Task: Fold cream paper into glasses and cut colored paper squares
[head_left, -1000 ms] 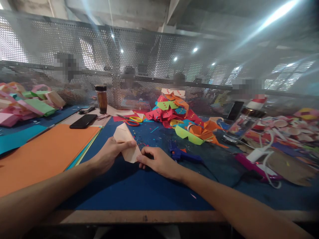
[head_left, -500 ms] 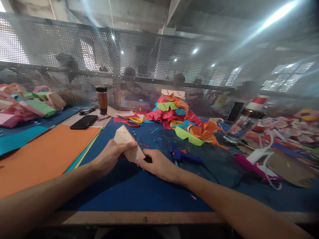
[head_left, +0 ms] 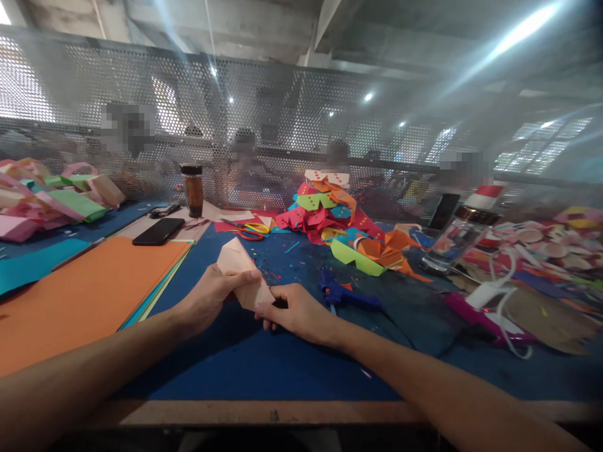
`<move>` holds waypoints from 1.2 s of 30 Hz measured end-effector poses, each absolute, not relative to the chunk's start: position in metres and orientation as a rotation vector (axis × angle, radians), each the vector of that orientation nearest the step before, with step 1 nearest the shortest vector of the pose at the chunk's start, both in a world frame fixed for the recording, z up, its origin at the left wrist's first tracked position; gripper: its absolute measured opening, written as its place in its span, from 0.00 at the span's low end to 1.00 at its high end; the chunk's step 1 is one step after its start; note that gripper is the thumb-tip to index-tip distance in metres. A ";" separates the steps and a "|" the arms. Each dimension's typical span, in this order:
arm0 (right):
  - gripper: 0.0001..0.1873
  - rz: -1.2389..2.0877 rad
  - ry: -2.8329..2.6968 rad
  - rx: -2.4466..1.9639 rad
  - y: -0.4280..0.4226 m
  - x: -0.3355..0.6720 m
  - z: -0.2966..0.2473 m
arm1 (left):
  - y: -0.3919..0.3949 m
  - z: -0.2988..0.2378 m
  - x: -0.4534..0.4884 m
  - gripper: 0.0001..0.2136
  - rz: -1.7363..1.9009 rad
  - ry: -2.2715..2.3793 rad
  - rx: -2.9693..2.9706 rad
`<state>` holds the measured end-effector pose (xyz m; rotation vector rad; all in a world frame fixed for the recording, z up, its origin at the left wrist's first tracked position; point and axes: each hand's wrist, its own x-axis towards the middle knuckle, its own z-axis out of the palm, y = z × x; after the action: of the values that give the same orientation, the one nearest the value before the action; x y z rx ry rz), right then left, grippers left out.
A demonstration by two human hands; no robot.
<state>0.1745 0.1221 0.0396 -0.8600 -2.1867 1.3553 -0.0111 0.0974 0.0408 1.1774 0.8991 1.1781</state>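
A pale peach folded paper piece (head_left: pixel 238 260) is held up over the blue tabletop (head_left: pixel 226 370), tilted down to the right. My left hand (head_left: pixel 211 295) pinches its left side, with the thumb lying across the front. At its lower right corner my right hand (head_left: pixel 292 307) grips the edge between thumb and fingers. Some fingertips of both hands are hidden behind the paper. To the right of my right hand lies a blue glue gun (head_left: pixel 351 296). Scissors with yellow and red handles (head_left: pixel 252 231) rest beyond the paper.
Orange paper sheets (head_left: pixel 94 295), a black phone (head_left: pixel 159 231) and a dark bottle (head_left: pixel 193 191) are on the left. Colourful cut-paper shapes (head_left: pixel 325 210) are heaped at the back. A clear jar (head_left: pixel 452 242) and a magenta device with a white cable (head_left: pixel 485 317) stand right.
My right thumb has shifted slightly along the paper's lower corner, and more of the fingers below it show. The paper has barely moved.
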 end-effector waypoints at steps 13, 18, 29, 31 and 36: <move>0.25 1.434 -2.130 -0.793 0.125 0.178 0.041 | 0.098 0.045 -0.012 0.10 1.229 0.930 1.117; 0.19 1.446 -2.169 -0.795 0.123 0.177 0.043 | 0.099 0.044 -0.012 0.09 1.231 0.923 1.145; 0.17 1.413 -2.175 -0.763 0.123 0.178 0.045 | 0.098 0.045 -0.013 0.09 1.229 0.909 1.142; 0.20 1.429 -2.167 -0.731 0.124 0.179 0.045 | 0.099 0.044 -0.014 0.10 1.229 0.911 1.141; 0.22 1.465 -2.154 -0.730 0.124 0.180 0.045 | 0.100 0.043 -0.014 0.10 1.253 0.911 1.135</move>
<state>0.1797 0.1245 0.0450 -0.7301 -2.1545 1.4646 -0.0137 0.0996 0.0428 1.1349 0.9111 1.2535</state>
